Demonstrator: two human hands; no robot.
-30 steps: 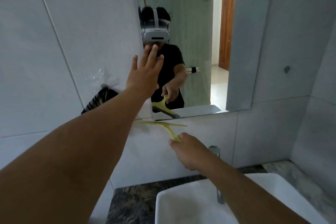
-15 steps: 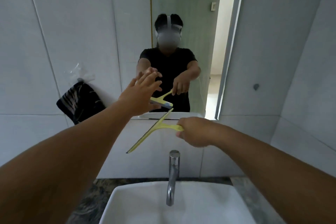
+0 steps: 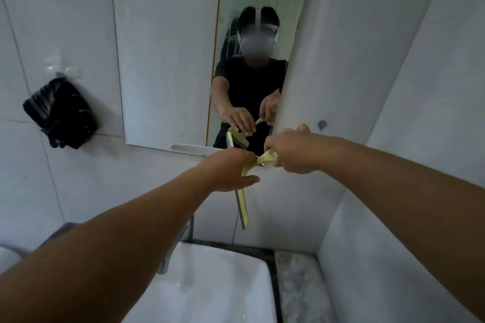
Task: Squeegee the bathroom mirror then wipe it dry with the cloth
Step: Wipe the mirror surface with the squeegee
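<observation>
The bathroom mirror (image 3: 168,60) hangs on the tiled wall ahead, and a person in black shows in it. A yellow squeegee (image 3: 242,207) is held below the mirror's lower edge, its blade hanging nearly vertical over the sink. My right hand (image 3: 294,151) is shut on the squeegee's handle. My left hand (image 3: 228,169) grips the squeegee at the top of the blade, thumb underneath. A dark striped cloth (image 3: 61,113) hangs on the wall left of the mirror.
A white sink (image 3: 210,286) sits below with a chrome tap (image 3: 170,254) partly behind my left arm. A dark stone counter (image 3: 296,283) runs to the right wall. A grey towel edge (image 3: 65,228) shows at lower left.
My left hand came off the mirror and took hold of the squeegee's blade end. The blade swung from slanting to nearly vertical. The view shifted left and down.
</observation>
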